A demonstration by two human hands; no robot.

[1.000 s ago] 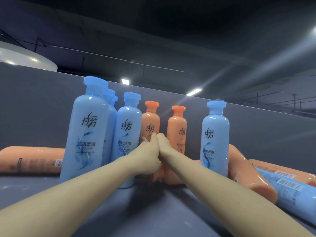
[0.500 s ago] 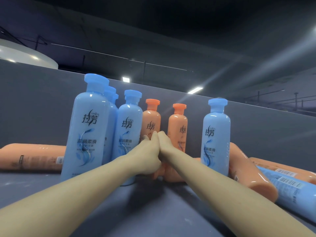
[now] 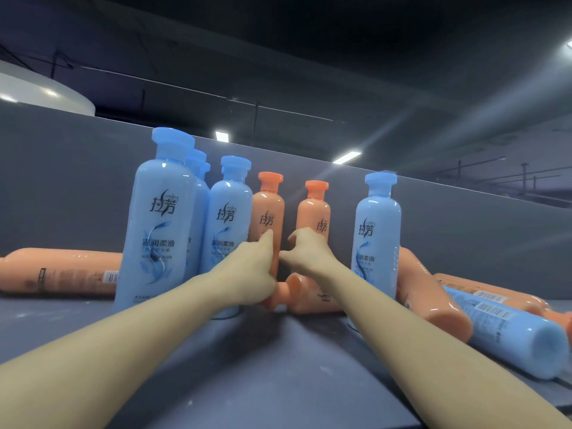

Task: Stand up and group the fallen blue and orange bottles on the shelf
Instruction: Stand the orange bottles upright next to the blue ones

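Several blue bottles stand on the grey shelf [image 3: 278,360]: a big one in front at left [image 3: 158,218], one beside it [image 3: 230,212], and one apart at right [image 3: 377,230]. Two orange bottles stand between them. My left hand [image 3: 250,274] grips the left orange bottle [image 3: 268,209] low down, thumb up against its front. My right hand [image 3: 309,257] curls its fingers round the lower part of the right orange bottle [image 3: 314,212]. A fallen orange bottle [image 3: 305,297] lies behind both hands.
More bottles lie on their sides: an orange one [image 3: 62,270] at far left, an orange one [image 3: 433,292] leaning behind the right blue bottle, a blue one [image 3: 510,335] and another orange one [image 3: 495,289] at right. A grey back wall [image 3: 464,230] closes the shelf.
My two hands, pressed together before, have parted slightly, each now on its own upright orange bottle. The view has shifted a little.
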